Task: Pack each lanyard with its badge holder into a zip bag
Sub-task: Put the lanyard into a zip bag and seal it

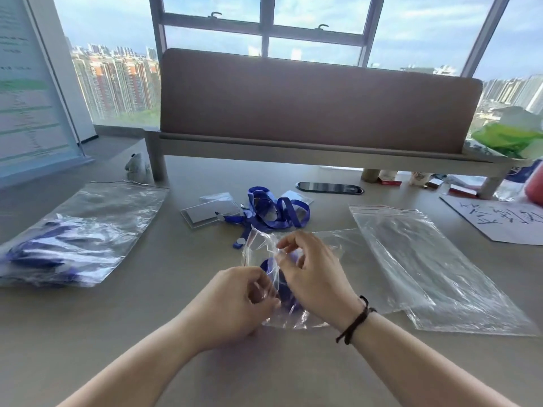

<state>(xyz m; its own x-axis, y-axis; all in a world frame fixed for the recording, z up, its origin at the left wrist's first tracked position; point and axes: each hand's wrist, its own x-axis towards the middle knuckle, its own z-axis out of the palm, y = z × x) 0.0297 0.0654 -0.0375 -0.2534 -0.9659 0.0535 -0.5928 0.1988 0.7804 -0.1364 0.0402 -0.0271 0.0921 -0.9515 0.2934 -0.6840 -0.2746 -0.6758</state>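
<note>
Two bare forearms reach in from the bottom edge, the right one wearing a dark cord bracelet (354, 320) at the wrist. The left hand (235, 301) has its fingers curled around the near edge of a clear zip bag (346, 259), and the right hand (311, 268) pinches the same bag's thin plastic between thumb and fingertips, with the other fingers bent above it. Inside that bag, between the two hands, a blue lanyard (283, 284) shows through the film. The bag lies on a grey table (147, 333), its far side spread flat toward the right.

Just beyond the hands sits a loose tangle of blue lanyards (276, 211), with clear badge holders (210, 212) lying beside it on the left. To the right, a stack of empty zip bags (435, 259) with red seal strips lies flat. Far left, packed bags (73, 239) holding blue lanyards rest in a pile. A black phone (329, 188) lies behind the tangle, under a raised shelf (293, 149). A paper with handwriting (499, 220) sits at the far right.
</note>
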